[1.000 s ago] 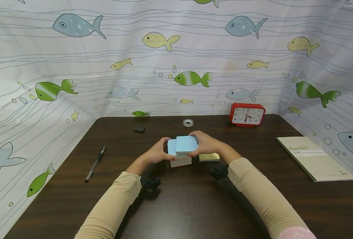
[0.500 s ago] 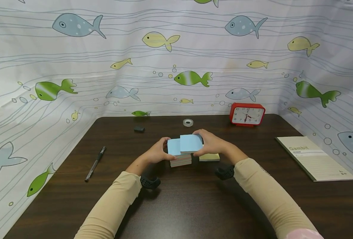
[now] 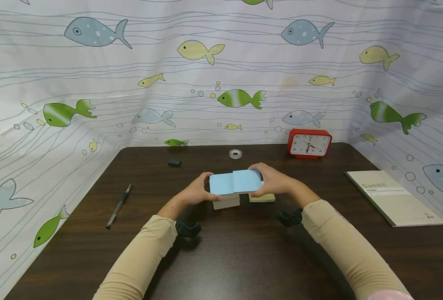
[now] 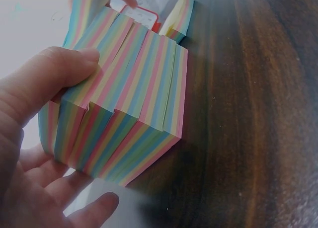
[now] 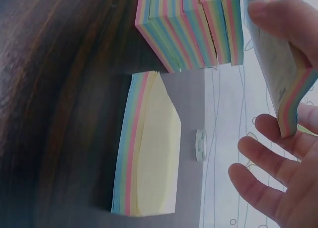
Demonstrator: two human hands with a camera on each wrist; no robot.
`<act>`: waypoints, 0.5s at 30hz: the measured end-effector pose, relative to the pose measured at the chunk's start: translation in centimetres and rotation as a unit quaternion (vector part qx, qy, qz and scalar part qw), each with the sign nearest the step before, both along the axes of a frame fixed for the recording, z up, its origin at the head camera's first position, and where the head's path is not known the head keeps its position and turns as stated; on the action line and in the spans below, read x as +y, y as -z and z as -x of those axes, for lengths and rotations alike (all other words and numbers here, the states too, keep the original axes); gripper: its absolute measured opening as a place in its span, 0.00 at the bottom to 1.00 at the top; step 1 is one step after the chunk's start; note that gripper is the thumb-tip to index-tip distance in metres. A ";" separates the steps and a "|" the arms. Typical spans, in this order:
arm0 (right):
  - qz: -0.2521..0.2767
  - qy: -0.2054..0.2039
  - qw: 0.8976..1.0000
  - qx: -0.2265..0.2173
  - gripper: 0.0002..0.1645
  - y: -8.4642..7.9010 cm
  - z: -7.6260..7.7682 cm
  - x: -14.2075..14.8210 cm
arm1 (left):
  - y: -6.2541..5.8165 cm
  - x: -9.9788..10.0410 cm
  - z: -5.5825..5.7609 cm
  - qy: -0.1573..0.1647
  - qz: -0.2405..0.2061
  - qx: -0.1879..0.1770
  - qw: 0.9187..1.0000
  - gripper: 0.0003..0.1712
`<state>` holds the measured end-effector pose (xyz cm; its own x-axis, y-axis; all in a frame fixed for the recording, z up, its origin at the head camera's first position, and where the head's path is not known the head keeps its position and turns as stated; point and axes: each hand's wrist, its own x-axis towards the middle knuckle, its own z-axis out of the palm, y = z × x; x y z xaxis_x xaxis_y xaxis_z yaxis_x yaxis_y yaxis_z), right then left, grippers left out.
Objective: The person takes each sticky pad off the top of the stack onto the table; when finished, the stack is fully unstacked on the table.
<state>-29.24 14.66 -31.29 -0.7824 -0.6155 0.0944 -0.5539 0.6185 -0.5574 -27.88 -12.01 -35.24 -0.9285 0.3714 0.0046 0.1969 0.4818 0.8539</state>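
One blue-topped sticky-note pad (image 3: 247, 181) hangs partly over a stack of similar pads (image 3: 226, 203) and reaches out past its right side; whether it touches the top of the stack, I cannot tell. The right hand (image 3: 275, 182) grips that pad, thumb on the near edge and fingers on the far one. Held only toward its outer end, it could tip or slip if the pinch loosens, and if its inner end drags, it could pull the top of the stack sideways.

The left hand (image 3: 197, 190) clasps the stack, thumb in front and fingertips behind, high up on the sides. The layers sit slightly out of line in the left wrist view, so an uneven squeeze or a nudge might shear them further, and the lower ones, which the thumb does not reach, look likeliest to be left unsteadied.

Just right of the stack, a yellow-topped sticky-note pad (image 5: 159, 153) lies on the dark wooden table (image 3: 221, 258), beneath the right hand; lowering that hand carelessly could knock it askew. The tape roll (image 3: 235, 158) behind, the red clock (image 3: 309, 143) and the Gambit notebook (image 3: 396, 202) stand clear enough to run little risk.
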 end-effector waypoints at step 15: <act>-0.011 0.012 1.000 0.020 0.44 0.0 -0.2 2.2 | -0.1 -0.1 -0.1 -0.003 0.012 -0.002 1.000 0.50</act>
<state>-29.03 16.83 -31.33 -0.7926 -0.5993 0.1126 -0.5606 0.6434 -0.5213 -27.74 -12.08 -35.10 -0.9306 0.3660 -0.0087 0.1902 0.5036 0.8427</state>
